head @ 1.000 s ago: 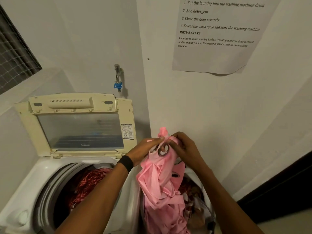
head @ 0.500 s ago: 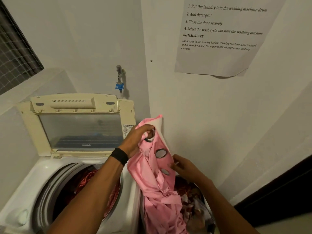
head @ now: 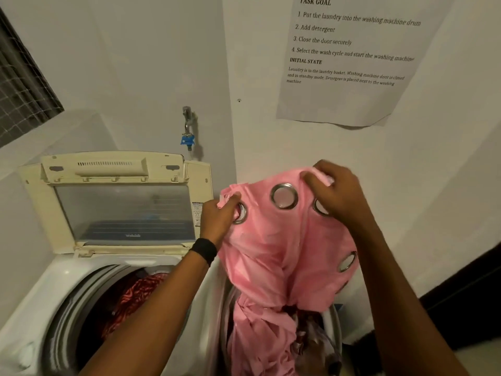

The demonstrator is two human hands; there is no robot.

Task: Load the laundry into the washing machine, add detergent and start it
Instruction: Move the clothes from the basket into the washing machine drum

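Two hands hold up a pink curtain [head: 271, 256] by its top edge, just right of the open top-loading washing machine [head: 46, 291]. The left hand [head: 220, 216], with a black wristband [head: 204, 249] on its wrist, pinches the cloth beside one metal eyelet, fingers curled round the bunched edge. The right hand [head: 339, 198] grips the edge further right, fingers bent over the fabric, partly covering another eyelet. Between the two hands a third eyelet [head: 283, 196] shows fully. The curtain's lower part hangs down into the laundry basket [head: 335, 321], among dark clothes. The machine's lid [head: 122, 210] stands raised, and red patterned laundry [head: 135, 294] lies in the drum. A tap [head: 187, 123] and a printed instruction sheet [head: 347, 99] are on the wall.
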